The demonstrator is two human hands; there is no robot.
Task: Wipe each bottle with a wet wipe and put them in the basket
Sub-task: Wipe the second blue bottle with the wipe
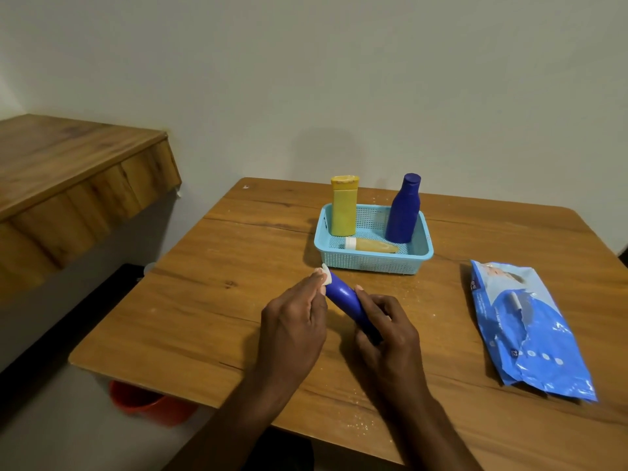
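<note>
I hold a small blue bottle [343, 297] tilted above the wooden table [210, 300], just in front of the basket. My right hand [387, 338] grips its lower end. My left hand [294, 324] pinches a white wet wipe [325, 278] against the bottle's upper end. The light blue basket [373, 261] stands at the middle back of the table. In it a yellow bottle [344, 209] and a tall dark blue bottle [403, 210] stand upright, and a small orange tube with a white cap [372, 245] lies flat.
A blue pack of wet wipes [530, 328] lies on the table to the right. A wooden shelf [68, 185] juts from the wall at left. An orange bucket [149, 402] sits on the floor under the table's left edge.
</note>
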